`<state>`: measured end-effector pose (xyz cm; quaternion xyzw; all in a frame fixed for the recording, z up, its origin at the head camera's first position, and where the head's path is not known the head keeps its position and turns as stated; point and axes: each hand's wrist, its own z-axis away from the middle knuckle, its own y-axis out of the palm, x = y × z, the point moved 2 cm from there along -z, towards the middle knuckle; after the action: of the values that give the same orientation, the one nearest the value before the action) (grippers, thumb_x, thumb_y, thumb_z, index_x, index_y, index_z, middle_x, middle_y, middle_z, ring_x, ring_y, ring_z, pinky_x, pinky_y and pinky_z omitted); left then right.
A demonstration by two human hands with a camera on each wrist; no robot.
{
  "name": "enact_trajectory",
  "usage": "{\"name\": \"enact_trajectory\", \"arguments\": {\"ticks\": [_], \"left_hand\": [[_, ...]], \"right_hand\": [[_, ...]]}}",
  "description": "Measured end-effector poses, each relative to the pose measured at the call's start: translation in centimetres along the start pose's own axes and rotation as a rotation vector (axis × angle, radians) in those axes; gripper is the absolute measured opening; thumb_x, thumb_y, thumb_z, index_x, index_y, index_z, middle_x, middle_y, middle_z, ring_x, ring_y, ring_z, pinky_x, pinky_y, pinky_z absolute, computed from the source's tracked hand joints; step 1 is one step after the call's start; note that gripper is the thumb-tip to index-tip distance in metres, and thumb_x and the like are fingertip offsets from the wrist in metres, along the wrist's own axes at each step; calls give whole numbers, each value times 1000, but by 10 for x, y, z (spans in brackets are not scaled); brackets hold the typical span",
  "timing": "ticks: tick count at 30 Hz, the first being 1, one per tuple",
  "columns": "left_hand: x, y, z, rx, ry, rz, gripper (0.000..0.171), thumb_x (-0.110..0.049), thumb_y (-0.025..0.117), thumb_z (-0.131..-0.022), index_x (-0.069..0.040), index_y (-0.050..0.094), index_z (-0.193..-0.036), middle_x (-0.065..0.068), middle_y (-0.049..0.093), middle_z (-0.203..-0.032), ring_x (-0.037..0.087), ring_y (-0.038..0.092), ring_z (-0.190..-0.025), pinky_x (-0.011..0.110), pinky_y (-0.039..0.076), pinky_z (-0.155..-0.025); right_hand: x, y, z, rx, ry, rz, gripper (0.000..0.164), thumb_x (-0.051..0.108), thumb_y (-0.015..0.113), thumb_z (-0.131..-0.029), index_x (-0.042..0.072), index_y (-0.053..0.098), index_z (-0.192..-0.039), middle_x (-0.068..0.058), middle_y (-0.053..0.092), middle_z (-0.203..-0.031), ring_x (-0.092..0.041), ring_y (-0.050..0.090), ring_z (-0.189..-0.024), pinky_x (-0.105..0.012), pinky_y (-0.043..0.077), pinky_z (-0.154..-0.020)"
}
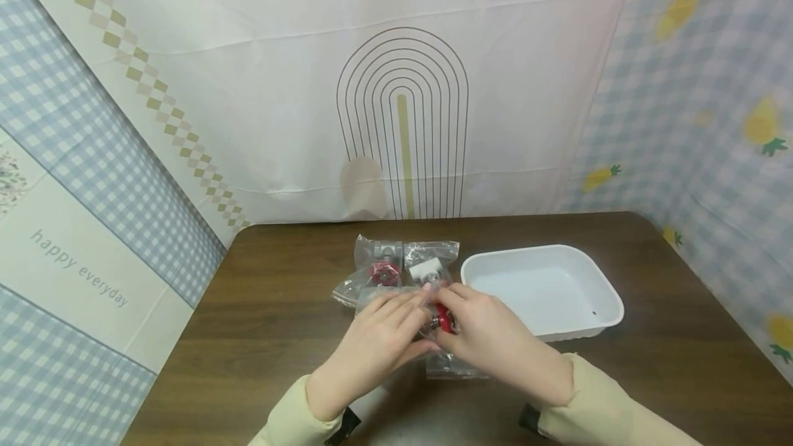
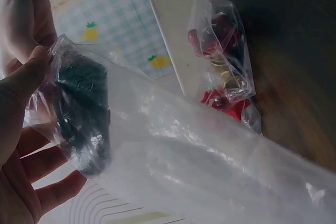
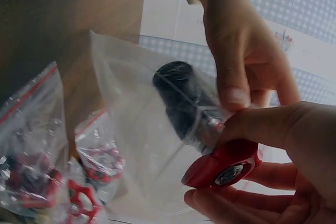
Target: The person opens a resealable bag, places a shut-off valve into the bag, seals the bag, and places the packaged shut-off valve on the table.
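Both hands meet over the table around a clear plastic bag [image 3: 136, 129] with a dark cylindrical part [image 3: 178, 90] inside. My left hand [image 1: 381, 329] pinches the bag by its edge, thumb on one side and fingers on the other. At the end of the dark part is a glossy red handle [image 3: 226, 166] with a metal centre, which my right hand [image 1: 489, 325] grips between thumb and fingers. Whether the red handle is fully outside the plastic, I cannot tell.
Beyond the hands lie bagged parts: one with a red handwheel [image 1: 385, 274], another with a white piece [image 1: 426, 270]. A clear bag [image 1: 457, 367] lies below the hands. At the right stands a white tray [image 1: 610, 315] on the brown table [image 1: 260, 336]. Patterned cloth [image 1: 279, 102] hangs behind.
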<state>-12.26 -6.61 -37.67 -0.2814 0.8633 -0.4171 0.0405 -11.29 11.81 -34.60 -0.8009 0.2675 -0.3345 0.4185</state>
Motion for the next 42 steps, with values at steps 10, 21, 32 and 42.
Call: {"name": "enact_trajectory", "arguments": {"ticks": [10, 21, 32, 42], "left_hand": [[-6, 3, -5, -60, 59, -34, 40, -46, 73, -88, -11, 65, -105, 11, 63, -135, 20, 63, -122, 38, 52, -98], [-12, 12, -8, -93, 110, -73, 43, -50, 74, -84, -13, 65, -103, 9, 68, -128, 20, 65, -117, 39, 53, -97], [-14, 14, -8, -44, 63, -67, 46, -52, 75, -85, -13, 63, -105, 9, 68, -129, 22, 63, -121, 43, 52, -100], [-17, 15, -9, -27, 11, 44, 57, -46, 79, -85, -4, 64, -120, 13, 64, -133, 25, 64, -119, 35, 52, -100]], "right_hand": [[-16, 20, -2, 48, 53, -186, 27, 9, 82, -78, 6, 73, -103, 0, 73, -88, -13, 69, -78, -25, 59, -70], [-30, 35, -2, 242, 133, -356, 27, 9, 73, -86, 7, 72, -112, 2, 72, -99, -6, 63, -83, -29, 56, -75], [-36, 37, -5, 292, 166, -478, 27, 1, 68, -81, 7, 72, -106, 6, 70, -91, -4, 57, -74, -26, 52, -70], [-41, 41, -4, 378, 184, -602, 17, 3, 68, -81, 8, 69, -98, 3, 69, -91, -8, 60, -79, -27, 53, -76]]}}
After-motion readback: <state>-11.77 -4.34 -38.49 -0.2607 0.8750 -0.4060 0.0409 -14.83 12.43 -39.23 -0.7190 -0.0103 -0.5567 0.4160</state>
